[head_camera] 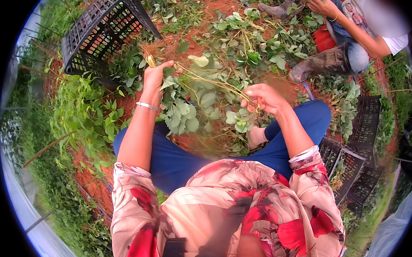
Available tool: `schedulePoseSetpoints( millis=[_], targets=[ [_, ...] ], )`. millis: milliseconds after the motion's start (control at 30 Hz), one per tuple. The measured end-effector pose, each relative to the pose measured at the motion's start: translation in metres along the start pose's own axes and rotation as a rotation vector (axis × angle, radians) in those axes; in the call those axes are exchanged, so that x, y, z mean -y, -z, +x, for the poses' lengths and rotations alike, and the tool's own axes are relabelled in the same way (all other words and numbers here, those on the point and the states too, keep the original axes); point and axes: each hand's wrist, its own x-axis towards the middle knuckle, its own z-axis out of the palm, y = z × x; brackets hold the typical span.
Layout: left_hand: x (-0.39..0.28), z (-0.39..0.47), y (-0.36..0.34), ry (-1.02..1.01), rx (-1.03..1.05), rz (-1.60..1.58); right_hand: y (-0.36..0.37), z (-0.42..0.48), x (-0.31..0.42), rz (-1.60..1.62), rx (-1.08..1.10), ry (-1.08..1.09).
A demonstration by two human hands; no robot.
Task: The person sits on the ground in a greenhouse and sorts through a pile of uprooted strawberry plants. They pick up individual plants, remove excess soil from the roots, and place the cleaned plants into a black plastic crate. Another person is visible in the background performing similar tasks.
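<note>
My left hand (151, 81) grips a bunch of strawberry plants (181, 113) near the crowns. Their brown roots (159, 49) stick out above the fist, and the toothed green leaves hang below it. Thin, long stems (217, 81) stretch across from near that fist to my right hand (267, 97). Thumb and fingers of the right hand pinch those stems at their lower end, where a small reddish tuft (254, 107) shows. Under both hands, loose leafy plants (210, 100) cover the soil between my bent legs.
At the upper left a black plastic crate (102, 33) stands tilted. More black crates (345, 163) are at the right beside my knee. A co-worker in muddy boots (324, 63) sits at the upper right, hands (325, 9) on rooted plants. Uprooted plants (254, 40) lie over red soil.
</note>
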Motion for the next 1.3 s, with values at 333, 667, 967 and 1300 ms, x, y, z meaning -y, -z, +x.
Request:
schedulePoseSetpoints(
  millis=[333, 667, 967, 1300],
  targets=[
    [0.04, 0.028, 0.025, -0.111, -0.123, 0.181, 0.02, 0.033, -0.039, 0.08, -0.211, 0.016],
    [0.088, -0.009, -0.02, -0.109, 0.483, 0.487, -0.019, 0.057, -0.048, -0.052, -0.107, -0.09],
    [0.099, -0.011, -0.021, 0.016, 0.59, 0.557, -0.016, 0.065, -0.049, -0.069, -0.183, -0.035],
    [0.104, 0.001, -0.022, -0.094, 0.544, 0.682, -0.013, 0.038, -0.04, -1.008, -0.389, 0.231]
  ],
)
